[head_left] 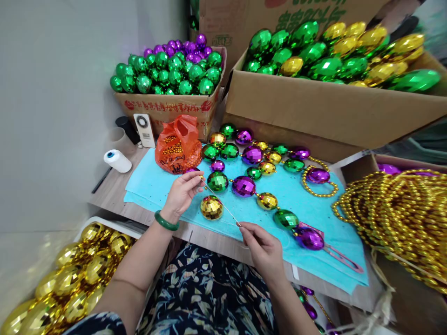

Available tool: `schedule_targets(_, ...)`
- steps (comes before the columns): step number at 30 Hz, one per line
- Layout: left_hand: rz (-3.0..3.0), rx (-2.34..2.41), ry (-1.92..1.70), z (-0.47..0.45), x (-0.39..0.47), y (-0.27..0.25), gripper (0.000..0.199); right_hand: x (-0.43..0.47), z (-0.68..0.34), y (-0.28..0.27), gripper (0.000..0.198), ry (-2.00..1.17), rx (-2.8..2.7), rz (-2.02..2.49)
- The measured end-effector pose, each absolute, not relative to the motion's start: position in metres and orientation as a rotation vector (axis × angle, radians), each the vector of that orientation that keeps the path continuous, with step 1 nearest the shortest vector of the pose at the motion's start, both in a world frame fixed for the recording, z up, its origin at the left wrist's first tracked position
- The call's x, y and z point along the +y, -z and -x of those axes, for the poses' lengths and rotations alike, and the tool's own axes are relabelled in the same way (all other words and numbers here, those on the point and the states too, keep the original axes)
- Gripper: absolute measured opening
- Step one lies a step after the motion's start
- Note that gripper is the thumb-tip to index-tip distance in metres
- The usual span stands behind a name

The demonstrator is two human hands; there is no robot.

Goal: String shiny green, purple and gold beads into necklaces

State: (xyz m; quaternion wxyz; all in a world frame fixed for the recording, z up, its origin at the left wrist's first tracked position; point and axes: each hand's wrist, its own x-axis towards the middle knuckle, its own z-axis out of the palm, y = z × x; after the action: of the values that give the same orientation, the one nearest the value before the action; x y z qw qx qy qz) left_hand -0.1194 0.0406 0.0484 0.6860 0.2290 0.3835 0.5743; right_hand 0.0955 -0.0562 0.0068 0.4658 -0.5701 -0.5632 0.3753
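Note:
My left hand [182, 191], with a green bangle at the wrist, pinches a small gold bead [201, 177] at the tip of a long thin needle [222, 203]. The needle's other end is between the thumb and fingers of my right hand [264, 251]. Below the needle a large faceted gold bead [211, 208] lies on the blue cloth [240, 218]. Strung purple, green and gold beads curve over the cloth, among them a purple bead [243, 186] and a green bead [285, 219]. Any thread at the needle's end is too fine to make out clearly.
An orange bag [188, 132] of small gold beads stands behind my left hand. Cardboard boxes [293, 109] of large beads line the back. Gold bead strands [394, 218] are heaped right. Pink thread snips [344, 258], a thread spool [118, 161] and a tub of gold beads [70, 279] surround me.

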Motion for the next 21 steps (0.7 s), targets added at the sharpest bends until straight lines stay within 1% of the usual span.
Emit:
schedule_targets(11,-0.498,0.883,-1.321,0.118,0.042,-0.045,0.024,-0.056,-0.094,-0.007,0.019,-0.953,-1.362,1.41)
schedule_targets(15,-0.585,0.923,-1.359,0.117,0.041,-0.041,0.024,-0.056,-0.096,-0.007,0.019,-0.963,-1.355,1.421)
schedule_targets(18,-0.799,0.952,-1.442,0.115,0.04,-0.038,0.036,-0.055,-0.093,-0.008,0.019,-0.993,-1.329,1.433)
schedule_targets(20,-0.972,0.933,-1.424,0.114,0.039,-0.037,0.046,-0.053,-0.091,-0.009,0.02,-1.027,-1.275,1.429)
schedule_targets(21,-1.048,0.938,-1.399,0.115,0.04,-0.036,0.047,-0.052,-0.09,-0.009,0.021,-1.046,-1.24,1.421)
